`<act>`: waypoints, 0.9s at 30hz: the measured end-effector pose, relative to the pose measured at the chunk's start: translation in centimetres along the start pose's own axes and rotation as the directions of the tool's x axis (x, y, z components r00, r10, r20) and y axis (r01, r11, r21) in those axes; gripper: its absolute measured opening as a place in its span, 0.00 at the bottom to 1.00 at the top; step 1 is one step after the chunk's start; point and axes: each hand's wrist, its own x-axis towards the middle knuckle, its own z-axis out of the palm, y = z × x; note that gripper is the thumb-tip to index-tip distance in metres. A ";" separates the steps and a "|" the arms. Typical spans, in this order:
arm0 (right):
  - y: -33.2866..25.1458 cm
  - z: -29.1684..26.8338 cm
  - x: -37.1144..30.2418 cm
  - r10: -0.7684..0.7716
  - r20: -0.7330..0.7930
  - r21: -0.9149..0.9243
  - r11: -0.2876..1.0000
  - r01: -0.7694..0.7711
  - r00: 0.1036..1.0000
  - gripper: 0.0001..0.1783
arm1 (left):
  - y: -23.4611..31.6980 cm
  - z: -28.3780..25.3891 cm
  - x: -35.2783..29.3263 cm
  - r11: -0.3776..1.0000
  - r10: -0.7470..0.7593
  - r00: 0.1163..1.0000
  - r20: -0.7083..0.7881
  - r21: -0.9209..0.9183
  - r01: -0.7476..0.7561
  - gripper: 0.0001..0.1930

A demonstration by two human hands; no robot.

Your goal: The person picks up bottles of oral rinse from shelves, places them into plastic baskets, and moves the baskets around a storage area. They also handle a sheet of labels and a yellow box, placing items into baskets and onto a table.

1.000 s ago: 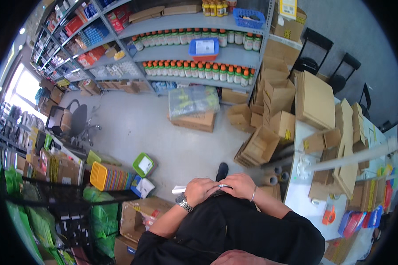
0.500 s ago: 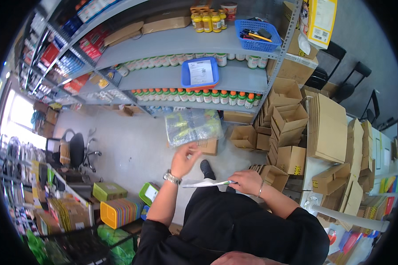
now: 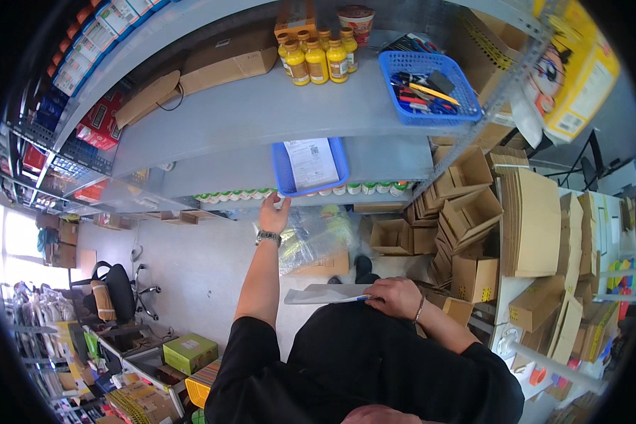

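A blue plastic basket point(image 3: 280, 168) with a printed sheet of paper point(image 3: 309, 164) in it sits at the front of the middle shelf. My left hand point(image 3: 273, 218) reaches up to its near left corner, thumb and fingers apart. Whether the fingertips touch the rim I cannot tell. Close to my body, my right hand point(image 3: 397, 297) is closed on the right end of some thin white sheets point(image 3: 325, 293), held roughly level at waist height. Beyond my left forearm, a clear plastic-wrapped bundle point(image 3: 311, 237) rests on a cardboard box point(image 3: 325, 266) on the floor.
Yellow-capped bottles point(image 3: 316, 62) and a blue basket of pens and tools point(image 3: 438, 95) stand on the upper shelf point(image 3: 261, 113). White bottles point(image 3: 364, 189) line a lower shelf. Open cardboard boxes point(image 3: 466, 212) stack up at right, beside a table point(image 3: 505, 311). An office chair point(image 3: 122, 288) stands at left.
My left hand has moved forward from above the wrapped bundle to the blue basket's corner. I have come closer to the shelves. My right hand keeps hold of the white sheets.
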 end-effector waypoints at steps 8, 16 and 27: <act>6.2 -4.1 7.4 -0.094 0.078 0.029 0.995 0.092 0.992 0.09 | -0.9 2.8 5.8 0.977 -0.147 0.989 0.010 0.155 0.143 0.20; 9.5 -6.5 13.1 -0.155 0.239 0.003 0.987 0.159 0.959 0.10 | 0.9 0.6 7.7 0.991 -0.074 0.993 -0.092 0.107 0.084 0.15; 6.9 -5.7 17.3 -0.175 0.341 -0.013 0.982 0.191 0.924 0.11 | 6.8 -19.0 0.1 0.902 -0.281 0.940 0.192 -0.280 0.327 0.13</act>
